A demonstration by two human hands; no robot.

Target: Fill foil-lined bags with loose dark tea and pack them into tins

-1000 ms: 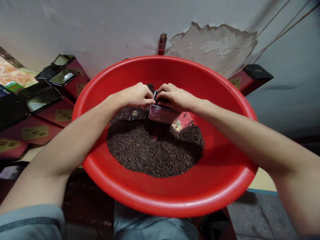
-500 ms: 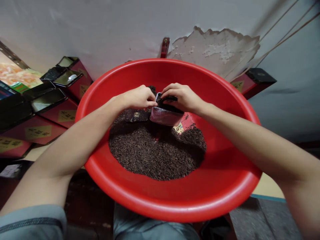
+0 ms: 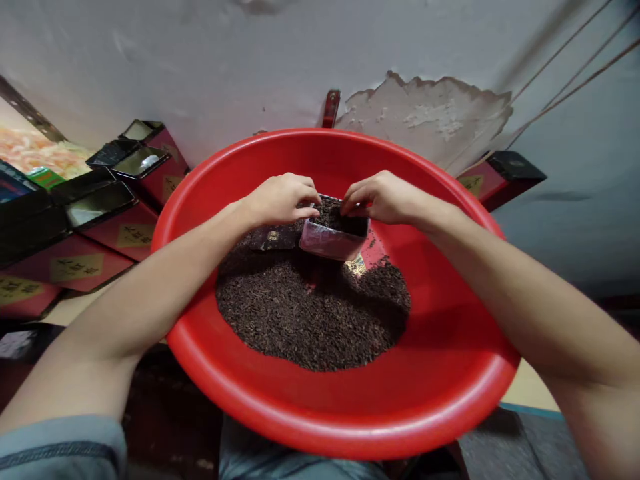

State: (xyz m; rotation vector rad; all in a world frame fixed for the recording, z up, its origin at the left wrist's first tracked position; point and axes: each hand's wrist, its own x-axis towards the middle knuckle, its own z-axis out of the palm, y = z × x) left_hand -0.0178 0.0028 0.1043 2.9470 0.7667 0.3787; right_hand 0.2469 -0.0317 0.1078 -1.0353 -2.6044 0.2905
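Observation:
A tin lined with clear plastic (image 3: 331,244) stands in the big red basin (image 3: 345,421), its mouth full of dark dried tea leaves. My left hand (image 3: 286,199) is at the tin's left rim, thumb and fingers closed over the edge. At the right side of the mouth is my right hand (image 3: 384,197); its bent fingertips are together on the tea by the rim, and what they pinch is hidden. Loose tea leaves (image 3: 315,327) cover the basin's bottom around the tin. A dark lid (image 3: 273,238) lies on them, left of the tin.
Several red and black tins (image 3: 107,233) with yellow labels stand left of the basin, some uncovered. Another tin (image 3: 500,179) is behind the basin at the right. The peeling wall (image 3: 430,107) rises just beyond, with cords (image 3: 560,97) hanging across it.
My hands have moved apart, showing more of the tea in the tin's mouth. The right hand has shifted right, to the rim. The camera view has moved slightly.

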